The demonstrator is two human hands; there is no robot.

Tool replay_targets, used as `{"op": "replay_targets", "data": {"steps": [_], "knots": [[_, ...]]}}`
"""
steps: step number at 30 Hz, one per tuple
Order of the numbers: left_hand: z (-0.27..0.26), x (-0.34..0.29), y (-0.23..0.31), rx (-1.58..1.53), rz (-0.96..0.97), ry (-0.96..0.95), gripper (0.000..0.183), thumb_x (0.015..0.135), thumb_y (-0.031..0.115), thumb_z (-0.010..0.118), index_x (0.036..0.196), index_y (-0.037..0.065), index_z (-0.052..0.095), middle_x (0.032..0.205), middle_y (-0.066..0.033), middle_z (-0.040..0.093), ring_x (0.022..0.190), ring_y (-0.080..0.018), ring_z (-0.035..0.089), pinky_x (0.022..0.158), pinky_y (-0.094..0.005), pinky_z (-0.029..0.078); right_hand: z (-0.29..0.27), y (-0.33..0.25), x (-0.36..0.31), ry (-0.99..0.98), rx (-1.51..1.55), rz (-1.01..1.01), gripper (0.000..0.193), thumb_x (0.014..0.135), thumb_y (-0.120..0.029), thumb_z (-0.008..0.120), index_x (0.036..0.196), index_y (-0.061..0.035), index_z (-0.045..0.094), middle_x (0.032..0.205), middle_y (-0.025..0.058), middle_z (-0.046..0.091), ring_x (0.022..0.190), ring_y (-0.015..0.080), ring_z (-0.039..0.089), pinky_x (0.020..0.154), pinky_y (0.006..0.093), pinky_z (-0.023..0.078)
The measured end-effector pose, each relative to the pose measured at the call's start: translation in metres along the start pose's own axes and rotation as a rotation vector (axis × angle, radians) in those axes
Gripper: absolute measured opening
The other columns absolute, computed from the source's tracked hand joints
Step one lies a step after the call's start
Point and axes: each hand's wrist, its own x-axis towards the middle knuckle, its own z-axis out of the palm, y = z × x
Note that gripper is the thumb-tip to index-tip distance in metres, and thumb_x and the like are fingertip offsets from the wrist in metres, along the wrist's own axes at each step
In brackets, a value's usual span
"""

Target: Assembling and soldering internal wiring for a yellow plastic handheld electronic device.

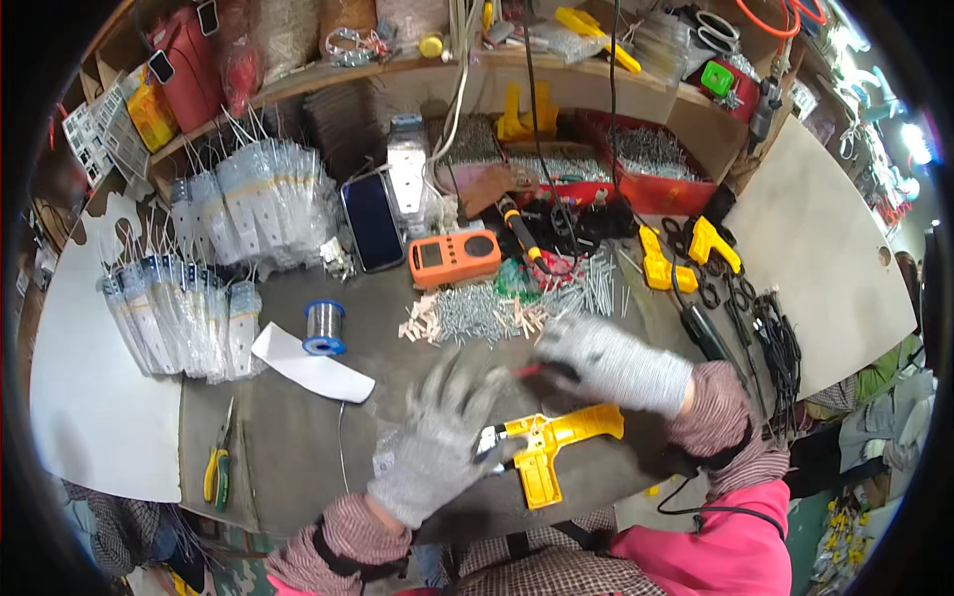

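Observation:
My left hand (pixel 432 437), in a grey work glove, has its fingers stretched out and apart. Its thumb lies at the dark and white end of a yellow pistol-shaped plastic housing (pixel 542 457), which rests on the bench with its inner side up. My right hand (pixel 611 366), gloved as well, is closed above and beyond the housing. From its fingers a slim red-and-black piece (pixel 532 370) sticks out toward the left hand; blur hides its exact kind. A pile of silvery screws (pixel 477 313) lies just past both hands.
Left of the hands are a solder spool (pixel 324 328), a white strip (pixel 313 363), pliers (pixel 218 467) and bagged parts (pixel 149 313). Beyond the screws sit an orange meter (pixel 454 258), a phone (pixel 374 223) and red screw bins (pixel 651 159). Yellow housings (pixel 666 263) and scissors (pixel 708 293) lie right.

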Motion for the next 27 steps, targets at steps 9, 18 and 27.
{"op": "replay_targets", "data": {"steps": [9,18,27], "knots": [[0.005,0.016,-0.033,0.100,0.131,-0.219,0.018,0.086,0.025,0.066,0.094,0.010,0.068,0.096,-0.0083,0.066,0.101,-0.0263,0.061,0.108,-0.0489,0.038,0.008,-0.026,-0.003,0.129,0.152,0.022,0.023,0.083,-0.013,0.067,0.100,-0.0021,0.057,0.099,0.0170,0.058,0.095,0.0356,0.060,0.085,0.0444,0.050],[0.042,-0.031,-0.002,-0.126,0.025,-0.428,0.061,0.084,0.044,0.073,0.131,0.009,0.056,0.125,-0.0131,0.060,0.120,-0.0350,0.053,0.103,-0.0463,0.041,0.051,0.067,0.063,0.361,-0.087,0.355,0.025,0.084,-0.009,0.065,0.105,-0.0018,0.054,0.098,0.0205,0.062,0.086,0.0389,0.066,0.068,0.0457,0.054],[0.047,-0.023,-0.001,-0.059,0.207,-0.373,0.054,0.087,0.026,0.068,0.137,0.008,0.054,0.116,-0.0135,0.065,0.109,-0.0297,0.058,0.100,-0.0476,0.039,0.036,0.087,0.077,0.149,-0.112,0.545,0.032,0.089,-0.019,0.066,0.115,-0.0038,0.056,0.098,0.0201,0.068,0.090,0.0385,0.068,0.076,0.0461,0.055]]}}
